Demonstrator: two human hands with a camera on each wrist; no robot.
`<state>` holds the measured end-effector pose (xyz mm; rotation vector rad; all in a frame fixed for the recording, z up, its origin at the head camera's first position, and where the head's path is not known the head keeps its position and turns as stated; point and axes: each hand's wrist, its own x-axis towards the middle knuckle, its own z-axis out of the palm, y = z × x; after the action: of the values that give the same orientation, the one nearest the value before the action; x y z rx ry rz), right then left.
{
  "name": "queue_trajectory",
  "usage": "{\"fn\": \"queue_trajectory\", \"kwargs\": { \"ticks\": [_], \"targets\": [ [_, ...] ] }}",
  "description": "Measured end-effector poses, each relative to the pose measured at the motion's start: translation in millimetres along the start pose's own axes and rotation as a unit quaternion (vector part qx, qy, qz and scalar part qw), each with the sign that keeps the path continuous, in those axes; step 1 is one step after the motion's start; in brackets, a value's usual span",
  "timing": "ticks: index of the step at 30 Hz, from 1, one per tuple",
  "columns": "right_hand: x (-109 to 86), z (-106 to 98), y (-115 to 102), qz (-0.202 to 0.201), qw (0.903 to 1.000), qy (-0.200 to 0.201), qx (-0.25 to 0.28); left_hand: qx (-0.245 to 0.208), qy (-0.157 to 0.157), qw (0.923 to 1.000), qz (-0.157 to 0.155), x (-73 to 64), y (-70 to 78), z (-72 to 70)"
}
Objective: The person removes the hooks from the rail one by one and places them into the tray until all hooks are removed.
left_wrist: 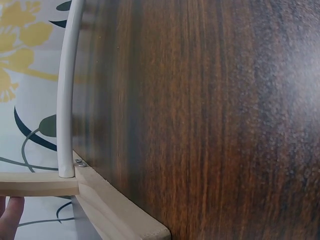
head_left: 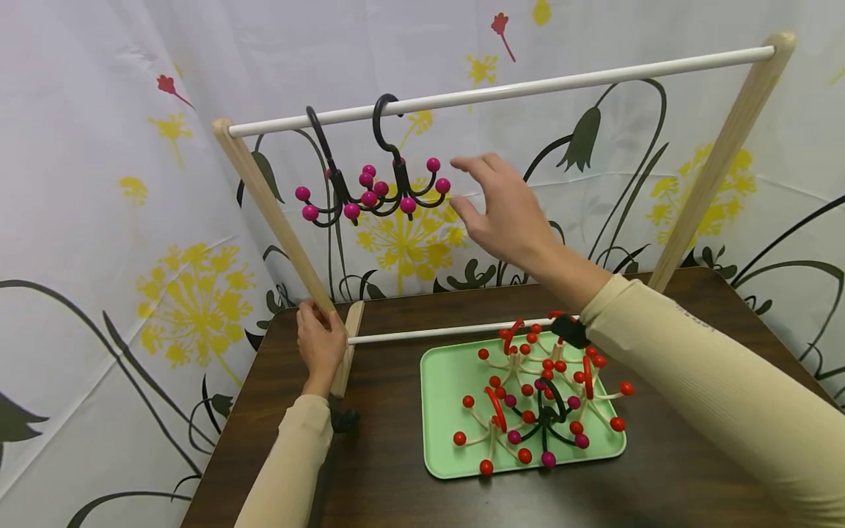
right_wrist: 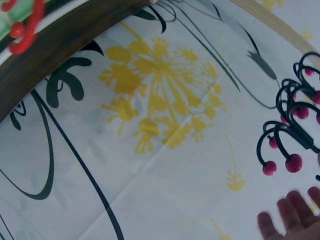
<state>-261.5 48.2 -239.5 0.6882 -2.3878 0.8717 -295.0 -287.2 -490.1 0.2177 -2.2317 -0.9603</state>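
Observation:
Two black multi-armed hooks with magenta ball tips hang side by side from the white top rail of a wooden rack. The left hook hangs nearer the rack's end, and the right hook has arms overlapping it. Just right of that second hook, my right hand is raised with fingers and thumb spread apart, holding nothing. Its fingertips show below the magenta balls in the right wrist view. Low on the rack, my left hand grips the left wooden post just above its foot.
A green tray on the dark wooden table holds several cream hooks with red ball tips and one black hook with magenta tips. Behind the tray runs a white lower bar. A flower-patterned curtain hangs behind.

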Motion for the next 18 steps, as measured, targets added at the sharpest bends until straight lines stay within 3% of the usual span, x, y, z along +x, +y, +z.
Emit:
{"fn": "queue_trajectory", "kwargs": {
  "ticks": [8, 14, 18],
  "targets": [
    [41.9, 18, -15, 0.017, 0.9964, -0.052, 0.064, 0.001, 0.005, 1.0, 0.002, 0.8, 0.8, 0.8],
    [48.4, 29, -27, 0.073, 0.9877, -0.119, 0.07, -0.001, 0.002, 1.0, -0.003, -1.4, 2.6, -0.2],
    [49.0, 37, -29, 0.103, 0.9811, -0.121, 0.111, 0.001, 0.005, 1.0, -0.005, -0.2, 2.4, -0.3]
  ]
}}
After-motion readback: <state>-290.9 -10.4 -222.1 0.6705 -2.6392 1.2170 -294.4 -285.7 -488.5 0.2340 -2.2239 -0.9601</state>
